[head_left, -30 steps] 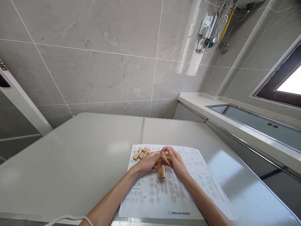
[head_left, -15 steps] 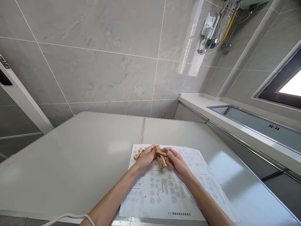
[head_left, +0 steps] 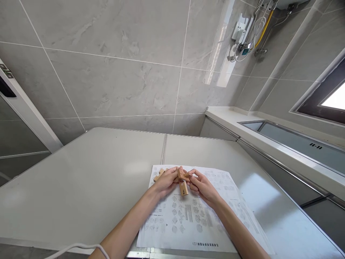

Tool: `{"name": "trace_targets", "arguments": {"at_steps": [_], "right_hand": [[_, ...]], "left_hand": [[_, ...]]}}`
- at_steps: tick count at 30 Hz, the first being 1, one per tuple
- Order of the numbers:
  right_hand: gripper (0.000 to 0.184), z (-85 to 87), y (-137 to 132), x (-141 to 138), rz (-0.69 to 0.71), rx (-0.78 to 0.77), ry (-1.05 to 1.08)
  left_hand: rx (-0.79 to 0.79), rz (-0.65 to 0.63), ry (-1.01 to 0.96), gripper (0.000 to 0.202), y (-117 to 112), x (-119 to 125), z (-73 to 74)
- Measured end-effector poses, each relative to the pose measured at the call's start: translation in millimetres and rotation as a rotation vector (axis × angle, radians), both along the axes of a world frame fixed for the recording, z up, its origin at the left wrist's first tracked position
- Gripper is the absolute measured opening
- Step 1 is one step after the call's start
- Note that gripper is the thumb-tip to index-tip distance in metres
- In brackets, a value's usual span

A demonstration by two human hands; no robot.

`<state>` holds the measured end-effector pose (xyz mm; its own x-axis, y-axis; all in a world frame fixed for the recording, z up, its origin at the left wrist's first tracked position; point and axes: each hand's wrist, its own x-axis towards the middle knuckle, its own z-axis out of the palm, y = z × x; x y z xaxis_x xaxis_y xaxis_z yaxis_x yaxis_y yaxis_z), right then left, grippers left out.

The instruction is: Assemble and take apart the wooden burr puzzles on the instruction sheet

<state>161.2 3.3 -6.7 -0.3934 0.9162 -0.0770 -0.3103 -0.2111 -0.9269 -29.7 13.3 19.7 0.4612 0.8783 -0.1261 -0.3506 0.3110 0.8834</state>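
Note:
Over a printed instruction sheet, my left hand and my right hand meet around a few notched wooden puzzle pieces. My left fingers close on the left side of the cluster. On its right side, my right thumb and fingers pinch a wooden piece. One light piece with a dark mark points down toward me, below the others. How the pieces interlock is partly hidden by my fingers. More wooden pieces lie on the sheet just behind my left hand.
The sheet lies on a pale, glossy tabletop with a seam across it. Beyond stands a grey tiled wall. To the right runs a white ledge with a sunken basin. A white cable crosses the near left edge.
The marked piece has swung slightly left and hangs more upright. My right fingers have shifted on the cluster, and my left hand has turned a little.

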Motion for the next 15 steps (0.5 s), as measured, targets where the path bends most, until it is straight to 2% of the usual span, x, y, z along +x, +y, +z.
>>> {"name": "trace_targets", "arguments": {"at_steps": [4, 12, 15], "right_hand": [[0.042, 0.5, -1.9, -1.8, 0.033, -0.017, 0.026], [0.038, -2.3, -1.0, -6.1, -0.038, -0.018, 0.111], [0.038, -4.0, 1.0, -5.6, -0.049, -0.057, 0.162]], "left_hand": [[0.005, -0.009, 0.019, 0.03, 0.5, -3.8, 1.6], [0.086, 0.002, 0.086, 0.042, -3.0, -1.5, 2.8], [0.151, 0.057, 0.145, 0.047, -5.3, 4.6, 4.3]]}}
